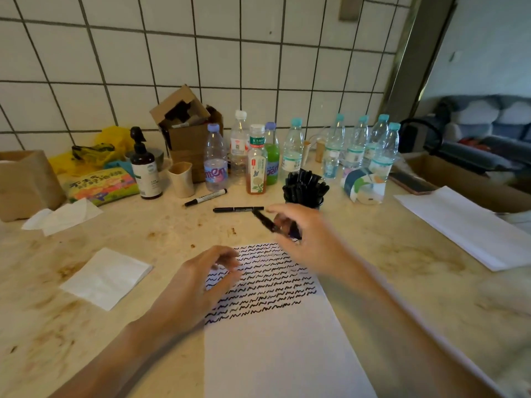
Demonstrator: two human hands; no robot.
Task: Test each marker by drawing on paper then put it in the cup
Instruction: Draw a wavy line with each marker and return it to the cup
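Well along, I'd judge: paper [275, 326] at 6 o'clock has its upper half filled with black squiggle rows, two markers lie loose on the counter, a white-barrelled marker [205, 197] at 11 and a slim black marker [238, 209] at 12, apparently untested, and the cup [305, 188] at 1 is packed with black markers. Left hand [198, 285] rests on the paper's left edge, fingers loosely curled, holding nothing. Right hand [304, 239] is raised above the paper's top edge, just short of the cup, pinching a black held marker [265, 221], blurred, likely next to drop in.
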